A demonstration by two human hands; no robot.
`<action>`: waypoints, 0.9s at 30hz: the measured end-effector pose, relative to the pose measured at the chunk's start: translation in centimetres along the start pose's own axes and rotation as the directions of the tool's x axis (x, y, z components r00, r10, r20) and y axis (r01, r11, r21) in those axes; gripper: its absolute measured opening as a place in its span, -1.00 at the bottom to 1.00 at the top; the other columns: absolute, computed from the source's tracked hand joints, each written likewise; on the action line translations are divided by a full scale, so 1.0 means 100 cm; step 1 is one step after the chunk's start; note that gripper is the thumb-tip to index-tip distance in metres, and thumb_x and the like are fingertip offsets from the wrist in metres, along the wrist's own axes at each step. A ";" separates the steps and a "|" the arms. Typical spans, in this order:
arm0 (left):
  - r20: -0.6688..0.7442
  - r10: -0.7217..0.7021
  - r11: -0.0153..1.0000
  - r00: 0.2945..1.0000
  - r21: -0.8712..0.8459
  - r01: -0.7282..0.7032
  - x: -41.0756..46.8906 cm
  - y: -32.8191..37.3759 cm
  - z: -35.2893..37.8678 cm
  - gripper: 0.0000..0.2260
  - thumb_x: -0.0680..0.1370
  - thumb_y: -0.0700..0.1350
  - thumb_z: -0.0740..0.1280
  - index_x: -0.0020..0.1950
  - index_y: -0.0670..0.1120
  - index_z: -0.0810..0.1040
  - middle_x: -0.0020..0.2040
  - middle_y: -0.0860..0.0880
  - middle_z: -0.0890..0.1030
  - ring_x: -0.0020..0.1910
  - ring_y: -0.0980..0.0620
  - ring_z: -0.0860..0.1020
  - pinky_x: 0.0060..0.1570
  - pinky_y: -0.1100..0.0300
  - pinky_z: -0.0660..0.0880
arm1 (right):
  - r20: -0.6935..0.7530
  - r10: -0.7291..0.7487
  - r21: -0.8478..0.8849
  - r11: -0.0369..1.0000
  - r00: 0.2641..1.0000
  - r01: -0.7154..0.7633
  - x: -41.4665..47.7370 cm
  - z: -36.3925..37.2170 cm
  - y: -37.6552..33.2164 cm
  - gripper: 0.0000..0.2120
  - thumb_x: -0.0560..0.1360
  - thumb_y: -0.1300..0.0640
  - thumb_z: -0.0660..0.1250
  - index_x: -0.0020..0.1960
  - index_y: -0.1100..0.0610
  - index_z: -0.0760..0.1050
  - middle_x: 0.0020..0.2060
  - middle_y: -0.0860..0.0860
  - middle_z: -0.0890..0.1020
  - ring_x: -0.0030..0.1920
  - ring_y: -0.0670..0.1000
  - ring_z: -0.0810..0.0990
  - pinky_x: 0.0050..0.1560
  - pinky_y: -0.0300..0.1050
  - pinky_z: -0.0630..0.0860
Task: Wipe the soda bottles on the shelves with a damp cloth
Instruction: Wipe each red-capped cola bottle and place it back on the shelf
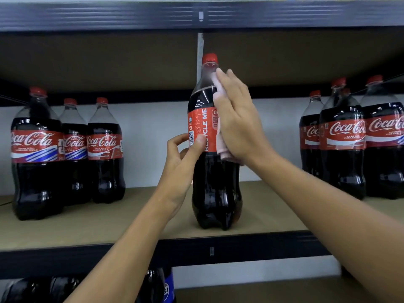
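A large cola bottle (215, 189) with a red cap and red label stands upright near the front of the middle shelf (131, 219). My left hand (183, 158) pinches its label from the left side with thumb and fingertips. My right hand (236, 119) presses a pale pink cloth (223, 147) flat against the bottle's right side, from the shoulder down to the label. Most of the cloth is hidden under my palm.
Three cola bottles (65, 149) stand at the left of the same shelf and several more (349, 138) at the right. A dark shelf beam (109, 15) runs overhead. Darker bottles (153, 285) sit on the shelf below.
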State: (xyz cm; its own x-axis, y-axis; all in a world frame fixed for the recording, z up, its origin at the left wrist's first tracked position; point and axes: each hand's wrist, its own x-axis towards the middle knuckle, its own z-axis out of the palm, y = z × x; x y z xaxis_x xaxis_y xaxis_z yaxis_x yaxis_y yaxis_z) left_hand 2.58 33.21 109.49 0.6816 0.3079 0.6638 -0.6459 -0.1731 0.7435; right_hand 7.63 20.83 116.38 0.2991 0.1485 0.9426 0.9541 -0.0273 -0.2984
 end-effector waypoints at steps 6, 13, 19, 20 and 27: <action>-0.030 -0.012 1.000 0.999 -0.015 0.012 -0.003 0.006 0.004 -0.53 0.54 0.22 0.36 0.35 0.05 0.37 0.03 0.07 0.70 -0.05 0.22 0.70 0.13 0.13 0.56 | -0.042 -0.071 -0.059 0.996 0.997 0.069 -0.064 0.015 0.017 -0.48 0.73 -0.05 0.04 0.66 -0.15 0.02 0.65 -0.19 -0.05 0.60 -0.25 -0.07 0.59 -0.12 0.05; -0.029 0.023 0.995 0.999 0.103 -0.020 -0.002 0.004 0.006 -0.34 0.30 0.46 0.48 0.25 0.26 0.31 0.24 0.01 0.61 0.08 0.11 0.70 0.18 0.05 0.62 | 0.023 -0.051 0.041 0.998 0.998 0.050 -0.098 0.014 0.021 -0.51 0.72 -0.06 0.04 0.59 -0.32 -0.01 0.59 -0.37 -0.07 0.63 -0.17 -0.06 0.61 0.12 0.14; -0.027 -0.004 1.000 1.000 0.010 0.004 0.002 -0.001 0.004 -0.45 0.44 0.35 0.44 0.32 0.14 0.42 0.15 0.04 0.69 0.08 0.14 0.69 0.15 0.11 0.55 | -0.053 0.011 0.046 0.999 0.999 -0.008 -0.003 0.001 -0.002 -0.59 0.74 0.05 0.07 0.58 -0.05 0.31 0.57 -0.22 0.21 0.57 -0.25 0.11 0.50 -0.33 0.11; -0.025 -0.012 1.000 1.000 0.001 0.012 0.003 -0.001 0.004 -0.46 0.48 0.32 0.40 0.35 0.10 0.43 0.12 0.06 0.71 0.08 0.15 0.69 0.17 0.10 0.55 | -0.048 0.026 0.049 0.999 0.999 -0.023 0.006 -0.001 -0.006 -0.60 0.73 0.05 0.09 0.55 -0.07 0.35 0.57 -0.17 0.26 0.56 -0.24 0.16 0.48 -0.31 0.14; 0.003 -0.067 0.997 0.998 -0.047 0.067 0.002 0.002 0.002 -0.24 0.41 0.43 0.39 0.47 0.01 0.43 0.30 -0.05 0.65 0.29 -0.04 0.63 0.37 -0.13 0.49 | -0.026 -0.096 -0.144 0.985 0.995 0.091 -0.070 0.019 0.017 -0.48 0.74 -0.05 0.01 0.67 -0.11 -0.02 0.66 -0.12 -0.11 0.64 -0.13 -0.13 0.62 0.08 0.09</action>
State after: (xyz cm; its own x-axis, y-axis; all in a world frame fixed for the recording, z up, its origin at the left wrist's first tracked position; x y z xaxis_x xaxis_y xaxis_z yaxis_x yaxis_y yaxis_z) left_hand 2.66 33.01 109.81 0.7246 0.3158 0.6126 -0.6140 -0.1079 0.7819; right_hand 7.12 21.61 109.04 0.2065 0.1249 0.9704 0.9700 -0.1559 -0.1864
